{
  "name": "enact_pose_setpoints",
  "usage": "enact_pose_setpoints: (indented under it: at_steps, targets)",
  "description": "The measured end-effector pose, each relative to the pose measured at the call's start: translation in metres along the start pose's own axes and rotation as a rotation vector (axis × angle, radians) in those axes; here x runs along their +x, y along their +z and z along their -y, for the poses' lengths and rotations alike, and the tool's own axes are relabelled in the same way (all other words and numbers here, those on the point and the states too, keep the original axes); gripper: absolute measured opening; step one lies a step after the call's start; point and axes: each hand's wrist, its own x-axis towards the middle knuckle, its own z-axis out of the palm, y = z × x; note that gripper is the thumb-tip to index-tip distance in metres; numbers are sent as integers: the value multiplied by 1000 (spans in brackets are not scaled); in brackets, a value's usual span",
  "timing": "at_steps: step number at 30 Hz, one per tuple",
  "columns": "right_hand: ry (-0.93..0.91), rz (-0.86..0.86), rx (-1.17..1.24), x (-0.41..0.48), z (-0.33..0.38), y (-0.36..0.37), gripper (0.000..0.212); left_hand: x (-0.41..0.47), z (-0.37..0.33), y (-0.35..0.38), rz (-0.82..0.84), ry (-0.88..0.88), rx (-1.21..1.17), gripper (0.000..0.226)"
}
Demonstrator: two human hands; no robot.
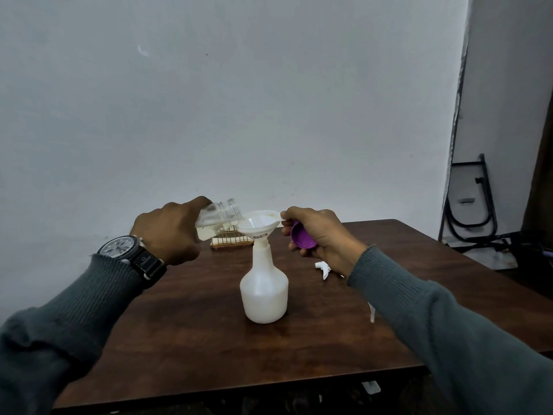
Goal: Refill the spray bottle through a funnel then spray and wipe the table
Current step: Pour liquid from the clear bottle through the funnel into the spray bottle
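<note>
A white spray bottle [264, 292] stands upright in the middle of the dark wooden table [191, 330], its top off. A white funnel [259, 225] sits in its neck. My left hand [170, 229] grips a clear glass jar [216, 220] and tilts it, mouth at the funnel's left rim, with pale liquid inside. My right hand [317, 235] pinches the funnel's tab between thumb and finger and also holds a purple lid [301, 235] in its palm. The white spray head [323, 268] lies on the table behind my right wrist, partly hidden.
A small gold wire rack [230, 240] stands at the table's back edge, behind the jar. A white tube end [372, 315] shows beside my right sleeve. A folded black metal frame [469, 202] leans against the wall at the right. The wall is right behind the table.
</note>
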Motion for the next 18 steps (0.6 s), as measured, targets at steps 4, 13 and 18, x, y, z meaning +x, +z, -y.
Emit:
enact_pose_setpoints:
  at_steps: [4,13,18]
  targets:
    - [4,2,-3,1,-1,0,15,0,0,-2,-2,0,-1,64]
    - [10,1,9,0,-2,-2,15,2,-2,-4,-18,10,15,62]
    - [6,4,5,0,-2,-1,15,2,-3,-5,-19,21,28,63]
